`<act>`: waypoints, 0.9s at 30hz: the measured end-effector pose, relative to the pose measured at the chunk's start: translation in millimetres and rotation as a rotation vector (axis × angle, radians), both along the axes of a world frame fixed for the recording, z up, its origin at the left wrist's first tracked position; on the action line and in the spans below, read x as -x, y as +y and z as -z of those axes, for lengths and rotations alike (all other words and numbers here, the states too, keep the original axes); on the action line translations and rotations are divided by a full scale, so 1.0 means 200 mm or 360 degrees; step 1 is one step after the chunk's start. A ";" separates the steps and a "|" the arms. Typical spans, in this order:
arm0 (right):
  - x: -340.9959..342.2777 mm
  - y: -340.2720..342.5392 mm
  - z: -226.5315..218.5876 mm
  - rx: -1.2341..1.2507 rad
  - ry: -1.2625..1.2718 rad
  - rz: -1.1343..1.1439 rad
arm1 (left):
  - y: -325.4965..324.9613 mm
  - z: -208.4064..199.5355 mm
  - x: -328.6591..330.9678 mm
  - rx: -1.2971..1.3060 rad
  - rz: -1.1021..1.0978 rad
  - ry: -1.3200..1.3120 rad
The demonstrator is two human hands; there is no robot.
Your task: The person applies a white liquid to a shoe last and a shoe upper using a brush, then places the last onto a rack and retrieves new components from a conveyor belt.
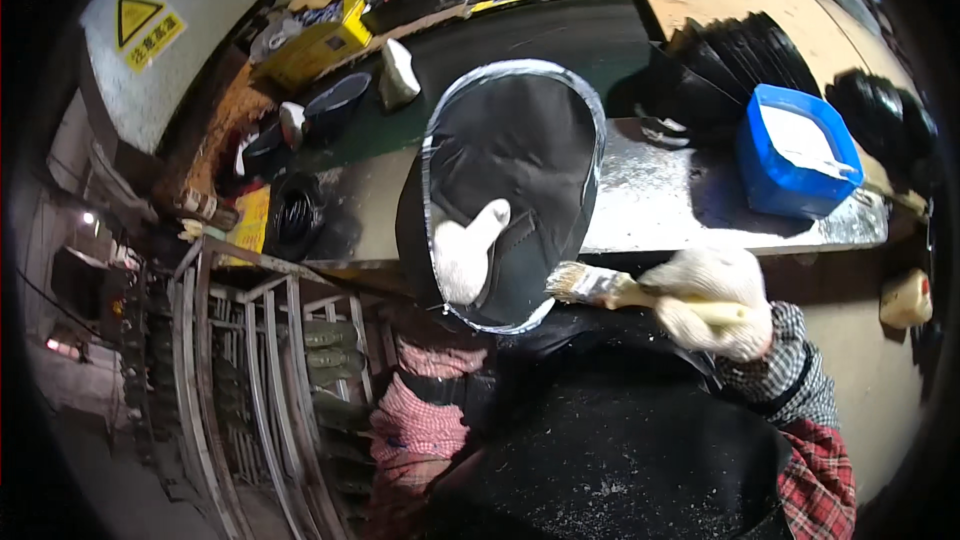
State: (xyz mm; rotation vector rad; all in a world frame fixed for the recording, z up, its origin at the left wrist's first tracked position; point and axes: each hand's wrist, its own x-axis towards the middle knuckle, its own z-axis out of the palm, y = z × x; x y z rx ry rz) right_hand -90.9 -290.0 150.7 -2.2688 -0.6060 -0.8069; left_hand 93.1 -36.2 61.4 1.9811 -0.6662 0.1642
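A black, hollow oval piece (520, 150) stands over the bench's front edge, its rim coated in something white. My left hand (463, 258), in a white glove, grips this piece at its near left side; the thumb lies inside, and the fingers outside are hidden. In my gloved right hand (715, 302) is a paintbrush (598, 286) with a pale handle. Its bristles point left and meet the piece's near right rim, as far as I can tell. To the right, a blue tub (790, 195) holds white paste or liquid.
Stacked black curved pieces (740, 65) stand behind the tub. A coil of black rings (295, 215) sits at the bench's left end. A metal rack (265, 370) stands at lower left. Yellow boxes (318, 45) are at the back. A pale plastic bottle (905, 300) is far right.
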 end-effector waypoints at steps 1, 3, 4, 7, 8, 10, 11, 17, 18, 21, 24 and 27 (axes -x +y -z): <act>-0.06 -0.07 0.06 -0.0111 0.0007 0.0000 | -0.04 0.00 0.12 0.0385 0.0269 0.0230; -0.15 -0.18 0.11 -0.0543 0.0156 0.0249 | -0.12 -0.26 0.25 0.0968 0.0308 0.1378; -0.19 -0.21 0.09 -0.0864 0.0299 0.0491 | -0.12 -0.31 0.32 0.0810 0.0356 0.1277; -0.18 -0.27 0.12 -0.0620 -0.0215 0.0415 | -0.19 -0.34 0.41 0.1316 0.0341 0.1632; -0.16 -0.26 0.12 -0.0581 -0.0202 0.0310 | -0.20 -0.35 0.44 0.1465 0.0299 0.1657; -0.05 -0.22 0.11 -0.0314 0.0399 -0.0054 | -0.19 -0.29 0.43 0.1503 0.0294 0.1578; 0.01 -0.16 0.11 -0.0555 0.0693 -0.0235 | -0.22 -0.25 0.41 0.1476 0.0279 0.1480; -0.05 -0.12 0.01 -0.0706 0.0038 -0.0705 | -0.25 -0.19 0.35 0.1152 0.1223 0.0955; -0.10 -0.08 -0.02 -0.0669 -0.0071 -0.0671 | -0.31 -0.20 0.35 0.1140 0.1239 0.0966; -0.34 -0.06 -0.10 -0.0257 -0.0045 -0.0234 | -0.34 -0.17 0.40 0.1197 0.0743 0.1216; -0.32 -0.24 0.03 -0.0579 0.0134 -0.0047 | -0.30 -0.17 0.42 0.1251 0.0209 0.1411; -0.25 -0.32 0.27 -0.0650 0.0130 0.0266 | -0.28 -0.11 0.26 0.1373 0.0165 0.1473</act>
